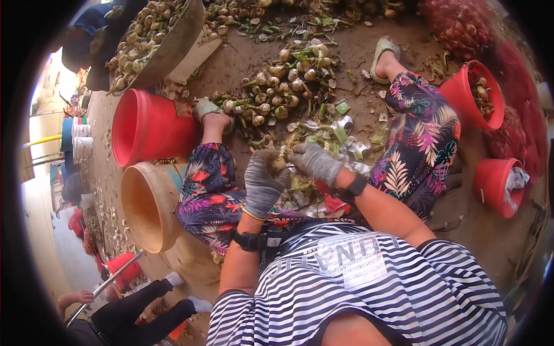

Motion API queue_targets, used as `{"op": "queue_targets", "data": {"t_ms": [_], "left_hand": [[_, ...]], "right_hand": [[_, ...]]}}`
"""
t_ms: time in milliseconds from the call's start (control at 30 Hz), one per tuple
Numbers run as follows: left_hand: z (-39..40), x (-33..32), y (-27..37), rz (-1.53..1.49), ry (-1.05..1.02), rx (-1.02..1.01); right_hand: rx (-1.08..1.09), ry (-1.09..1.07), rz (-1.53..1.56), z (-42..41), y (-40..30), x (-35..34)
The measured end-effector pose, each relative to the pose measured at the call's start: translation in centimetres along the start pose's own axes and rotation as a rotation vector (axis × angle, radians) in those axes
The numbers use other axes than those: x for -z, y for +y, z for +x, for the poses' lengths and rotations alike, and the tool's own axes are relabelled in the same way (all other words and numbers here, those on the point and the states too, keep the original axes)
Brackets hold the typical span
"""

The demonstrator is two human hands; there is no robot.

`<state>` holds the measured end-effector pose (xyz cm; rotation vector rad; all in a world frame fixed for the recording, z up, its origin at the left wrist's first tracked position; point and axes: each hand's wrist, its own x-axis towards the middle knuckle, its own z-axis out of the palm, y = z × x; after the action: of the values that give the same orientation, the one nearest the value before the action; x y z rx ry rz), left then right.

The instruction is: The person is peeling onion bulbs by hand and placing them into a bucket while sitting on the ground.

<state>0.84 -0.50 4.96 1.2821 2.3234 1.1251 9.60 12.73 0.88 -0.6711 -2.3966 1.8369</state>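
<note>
My left hand [265,184], in a grey knitted glove, holds a garlic bulb [278,164] between thumb and fingers. My right hand [318,163], gloved alike, meets it from the other side, its fingertips closed at the bulb's stalk or root end [291,146]. Fingers hide part of the bulb. Beneath both hands, peeled skins and leaf scraps [303,194] lie between my legs. Just beyond is a heap of garlic bulbs [277,88], several with green stalks, on the dirty ground.
A red bucket [149,125] and a tan bucket [149,207] lie tipped at left. At right are a red bucket with bulbs [469,93], another red bucket [491,186] and red mesh sacks [454,28]. A person [130,309] holds a metal pole at lower left.
</note>
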Motion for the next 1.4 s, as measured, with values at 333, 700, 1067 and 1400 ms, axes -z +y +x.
{"op": "queue_targets", "data": {"t_ms": [333, 700, 1067, 1400], "left_hand": [[0.1, -2.6, 1.0, -0.070, 0.125, 0.039], [0.0, -2.6, 1.7, -0.505, 0.098, 0.309], [0.7, -3.3, 0.0, -1.630, -0.186, 1.069], [-2.2, -5.9, -2.7, -0.483, 0.021, 0.464]], "right_hand": [[-0.556, 0.063, 1.112, -0.7, -0.5, 2.0], [-0.557, -0.228, 1.118, 0.4, 2.5, 1.4], [0.170, -0.212, -0.129, 0.4, 1.7, 2.8], [0.202, -0.341, -0.188, -0.9, -0.6, 1.8]]}}
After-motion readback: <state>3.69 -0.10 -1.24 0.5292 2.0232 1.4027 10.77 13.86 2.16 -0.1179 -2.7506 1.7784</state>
